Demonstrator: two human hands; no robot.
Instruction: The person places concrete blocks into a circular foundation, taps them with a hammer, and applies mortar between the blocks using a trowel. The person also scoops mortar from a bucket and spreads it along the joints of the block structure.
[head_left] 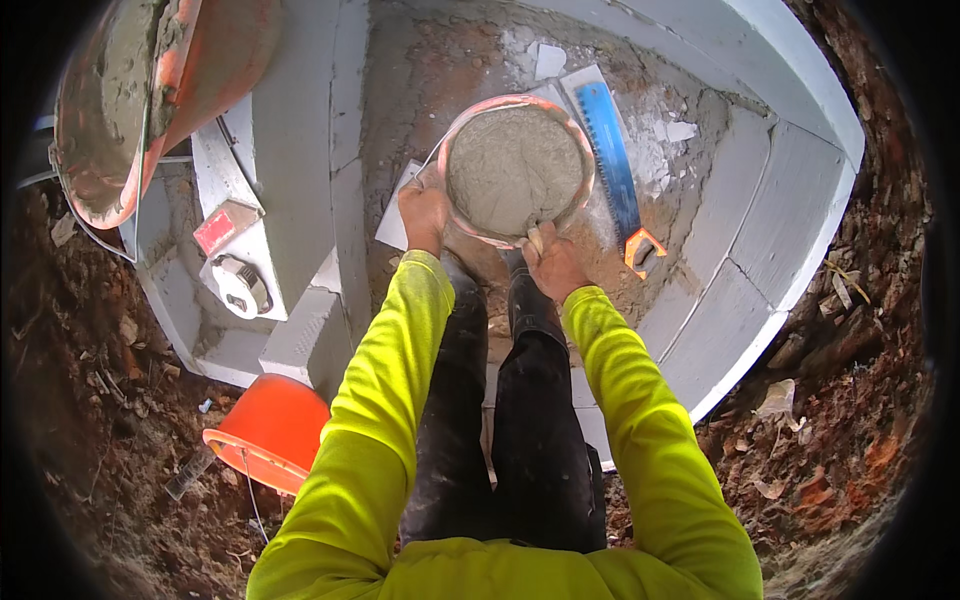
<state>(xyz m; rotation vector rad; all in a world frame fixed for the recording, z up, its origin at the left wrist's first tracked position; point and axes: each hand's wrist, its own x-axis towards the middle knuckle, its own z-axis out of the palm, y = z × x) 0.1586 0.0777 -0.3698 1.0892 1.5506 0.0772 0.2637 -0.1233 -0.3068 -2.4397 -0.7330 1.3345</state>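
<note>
An orange-rimmed bucket [461, 122] filled with grey wet mortar [517, 170] is in front of me, between the low block walls. My left hand [424, 212] is closed at its left side, beside a thin wire bail. At the near rim my right hand [556, 264] is closed, the fingers curled over the edge. The undersides of both hands are hidden. Just right of the bucket lies a hand saw [609, 150] with a blue blade cover or blade and an orange handle, resting on a pale board.
Light grey block walls [785, 215] curve around me. On the left are a large mortar-smeared orange tub [215, 70], a white tape roll [238, 287] and a red-faced block [225, 227]. An orange bucket [275, 425] lies tipped near my left arm. Reddish soil [830, 450] borders the walls.
</note>
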